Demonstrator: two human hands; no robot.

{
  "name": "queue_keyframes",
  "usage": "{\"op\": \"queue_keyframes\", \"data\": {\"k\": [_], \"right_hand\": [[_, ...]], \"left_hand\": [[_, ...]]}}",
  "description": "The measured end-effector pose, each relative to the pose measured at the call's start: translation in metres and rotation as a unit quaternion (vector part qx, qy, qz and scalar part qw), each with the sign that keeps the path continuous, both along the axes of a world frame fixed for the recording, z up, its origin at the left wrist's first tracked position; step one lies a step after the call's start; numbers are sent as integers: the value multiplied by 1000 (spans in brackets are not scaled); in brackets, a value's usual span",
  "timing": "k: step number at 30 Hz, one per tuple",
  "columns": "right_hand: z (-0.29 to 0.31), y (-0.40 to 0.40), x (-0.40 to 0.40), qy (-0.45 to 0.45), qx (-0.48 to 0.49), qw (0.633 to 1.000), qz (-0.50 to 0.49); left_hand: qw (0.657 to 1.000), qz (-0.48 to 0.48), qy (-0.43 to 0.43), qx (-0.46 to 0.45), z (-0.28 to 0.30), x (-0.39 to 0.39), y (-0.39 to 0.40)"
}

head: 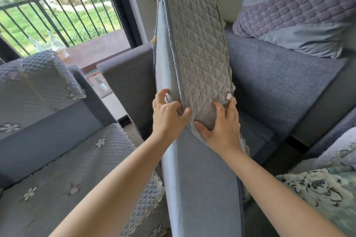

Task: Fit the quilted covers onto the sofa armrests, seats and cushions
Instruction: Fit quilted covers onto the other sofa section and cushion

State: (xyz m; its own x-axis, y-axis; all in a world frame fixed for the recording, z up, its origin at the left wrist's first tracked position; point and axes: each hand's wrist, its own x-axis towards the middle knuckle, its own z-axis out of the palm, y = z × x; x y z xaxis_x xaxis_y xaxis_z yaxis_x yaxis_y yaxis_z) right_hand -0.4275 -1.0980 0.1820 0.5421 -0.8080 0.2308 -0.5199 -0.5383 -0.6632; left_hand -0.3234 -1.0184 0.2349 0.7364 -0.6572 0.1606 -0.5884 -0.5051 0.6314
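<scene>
Quilted cover (202,63) under both hands (196,119), arms outstretched.

Seat cushion (194,179) stands on edge in the middle, with the quilted cover (200,67) over its upper half. Left hand (169,115) is at the cover's left edge, right hand (221,123) on its lower face. To the left sits a covered sofa seat (63,171) and, behind it, a covered armrest (38,81). To the right lies a bare seat (279,82), a pillow (300,17) at its back. Balcony railing (52,5) is far left.
</scene>
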Motion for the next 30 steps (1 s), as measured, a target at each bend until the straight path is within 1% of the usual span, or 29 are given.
{"op": "queue_keyframes", "data": {"k": [2, 3, 5, 8, 9, 10, 11, 12, 13, 15, 17, 18, 19, 20, 23, 25, 27, 30], "right_hand": [[0, 1, -4, -25, 6, 998, 55], [1, 0, -8, -49, 7, 995, 81], [4, -3, -20, -85, 33, 988, 127], [2, -3, -44, -101, 124, 966, 204], [-1, 3, -54, -77, 131, 962, 229], [-7, 12, -62, -16, 111, 962, 249], [-16, 22, -69, 65, 73, 962, 256], [-25, 31, -73, 138, 34, 960, 242], [-34, 39, -76, 160, 6, 966, 204], [-43, 52, -75, 108, -79, 980, 145], [-49, 55, -70, 93, -134, 978, 132], [-52, 56, -67, 76, -140, 978, 132], [-54, 57, -65, 70, -123, 981, 136], [-55, 59, -65, 65, -115, 983, 131], [-54, 62, -64, 55, -124, 982, 129], [-53, 61, -63, 40, -122, 982, 141], [-48, 63, -63, 34, -124, 978, 163], [-36, 70, -61, 39, -155, 966, 201]], "left_hand": [[999, -11, 25, 38, 0, 0, 4], [998, -12, 37, 40, 0, 1, 8], [998, -10, 50, 24, 1, 6, 18], [998, 7, 59, -32, -5, 17, 33], [997, 13, 61, -46, -5, 20, 37], [996, 16, 63, -53, -6, 23, 40], [996, 18, 63, -57, -4, 26, 43], [996, 16, 68, -55, -2, 29, 47], [996, 12, 73, -51, -1, 31, 50], [994, 6, 94, -48, 1, 34, 59], [994, 5, 94, -55, 0, 33, 64], [994, 12, 95, -52, -1, 30, 66], [993, 22, 103, -45, -2, 27, 68], [991, 25, 125, -30, -5, 22, 70], [978, -15, 208, 30, -17, 8, 83], [968, -25, 243, 50, -22, 2, 98], [967, -34, 249, 38, -21, -3, 112], [981, -19, 193, -3, -27, -7, 125]]}}
